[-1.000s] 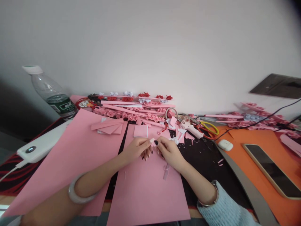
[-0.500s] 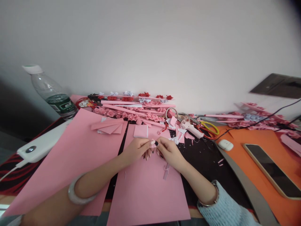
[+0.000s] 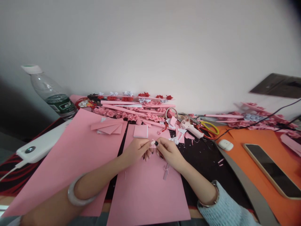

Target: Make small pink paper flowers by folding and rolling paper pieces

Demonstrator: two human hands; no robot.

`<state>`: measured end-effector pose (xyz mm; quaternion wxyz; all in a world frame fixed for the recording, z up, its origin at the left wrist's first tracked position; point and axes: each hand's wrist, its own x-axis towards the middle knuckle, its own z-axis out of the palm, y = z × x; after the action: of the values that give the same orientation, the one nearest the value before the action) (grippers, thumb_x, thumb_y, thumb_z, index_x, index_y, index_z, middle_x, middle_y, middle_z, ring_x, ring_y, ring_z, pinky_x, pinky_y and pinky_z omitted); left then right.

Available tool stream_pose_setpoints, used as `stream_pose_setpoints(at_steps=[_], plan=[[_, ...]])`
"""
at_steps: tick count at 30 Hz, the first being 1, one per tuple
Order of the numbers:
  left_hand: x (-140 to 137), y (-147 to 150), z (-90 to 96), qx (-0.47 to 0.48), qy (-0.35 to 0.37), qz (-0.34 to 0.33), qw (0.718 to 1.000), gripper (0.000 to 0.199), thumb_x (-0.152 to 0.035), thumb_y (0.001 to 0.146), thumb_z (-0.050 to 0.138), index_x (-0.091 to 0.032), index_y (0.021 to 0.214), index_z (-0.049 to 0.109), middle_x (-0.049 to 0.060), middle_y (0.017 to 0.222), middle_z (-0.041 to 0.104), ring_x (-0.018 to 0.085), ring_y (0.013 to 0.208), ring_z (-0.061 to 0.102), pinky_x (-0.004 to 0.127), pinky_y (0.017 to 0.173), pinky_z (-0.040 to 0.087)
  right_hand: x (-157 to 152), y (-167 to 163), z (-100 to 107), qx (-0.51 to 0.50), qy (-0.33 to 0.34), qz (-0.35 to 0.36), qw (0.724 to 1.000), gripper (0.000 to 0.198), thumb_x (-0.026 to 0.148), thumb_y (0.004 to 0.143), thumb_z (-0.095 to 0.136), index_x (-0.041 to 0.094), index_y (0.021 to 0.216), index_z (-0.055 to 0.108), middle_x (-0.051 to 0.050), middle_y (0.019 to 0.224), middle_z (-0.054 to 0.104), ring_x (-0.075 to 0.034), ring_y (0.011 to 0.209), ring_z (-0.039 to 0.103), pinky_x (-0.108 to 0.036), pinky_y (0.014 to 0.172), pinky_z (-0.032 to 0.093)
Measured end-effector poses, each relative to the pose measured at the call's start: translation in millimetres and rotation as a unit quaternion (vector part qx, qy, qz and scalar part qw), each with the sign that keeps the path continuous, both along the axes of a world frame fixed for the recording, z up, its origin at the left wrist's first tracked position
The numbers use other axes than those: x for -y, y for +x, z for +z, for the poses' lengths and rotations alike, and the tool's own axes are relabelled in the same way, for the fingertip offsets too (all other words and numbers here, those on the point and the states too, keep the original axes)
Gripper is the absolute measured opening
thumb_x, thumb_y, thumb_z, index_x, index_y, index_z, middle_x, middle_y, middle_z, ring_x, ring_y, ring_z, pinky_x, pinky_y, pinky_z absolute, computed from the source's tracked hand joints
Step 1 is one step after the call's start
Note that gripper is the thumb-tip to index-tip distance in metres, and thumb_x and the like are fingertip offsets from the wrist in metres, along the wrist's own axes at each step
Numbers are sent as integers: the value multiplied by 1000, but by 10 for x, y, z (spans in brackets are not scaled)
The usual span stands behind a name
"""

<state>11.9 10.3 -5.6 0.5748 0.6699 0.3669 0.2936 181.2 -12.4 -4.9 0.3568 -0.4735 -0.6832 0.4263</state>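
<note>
My left hand [image 3: 136,150] and my right hand [image 3: 170,153] meet over a pink paper sheet [image 3: 148,194]. Between their thumbs and fingers they pinch a small piece of pink paper [image 3: 153,141], mostly hidden by the fingertips. Its exact shape is too small to make out. Just behind the hands lies a small stack of pink paper squares [image 3: 140,131]. A narrow pink paper strip [image 3: 166,172] rests on the sheet below my right hand.
Paper flowers and rolled pink stems [image 3: 127,110] line the wall. A pink glue gun [image 3: 191,128], yellow-handled scissors [image 3: 211,127] and paper scraps sit behind right. A bottle [image 3: 61,105] and power bank [image 3: 43,142] stand left; a phone [image 3: 274,169] and earbud case [image 3: 225,144] lie right.
Hardly anything differs. Both hands stay in the same place, pinching the small pink paper, with only slight finger movement.
</note>
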Motion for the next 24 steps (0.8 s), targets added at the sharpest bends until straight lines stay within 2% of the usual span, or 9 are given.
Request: stream_pose_setpoints(at_steps=[11,17,24], plan=[[15,-7,-35,-11,-4,31,999,42,-42,88,38,-14,60,50,-2,44,48,8,36,46,19,39,37,20,-33,9,-11,-10,-2,1000,27,28,90,38,18,65,44,4,54,47,-8,47,38,-19,48,32],[-14,0,-45,29,-17,-8,999,40,-40,89,38,-13,64,51,-1,49,51,9,41,49,19,42,38,12,-25,-22,-6,1,-2,1000,28,30,91,38,18,66,46,5,55,45,-8,47,38,-19,49,32],[-15,-5,-76,19,0,-22,1000,37,-41,88,40,-13,66,51,-2,50,49,7,42,48,18,42,39,7,-29,-41,-7,3,0,1000,26,27,91,37,18,68,46,5,55,44,-8,47,39,-20,48,31]])
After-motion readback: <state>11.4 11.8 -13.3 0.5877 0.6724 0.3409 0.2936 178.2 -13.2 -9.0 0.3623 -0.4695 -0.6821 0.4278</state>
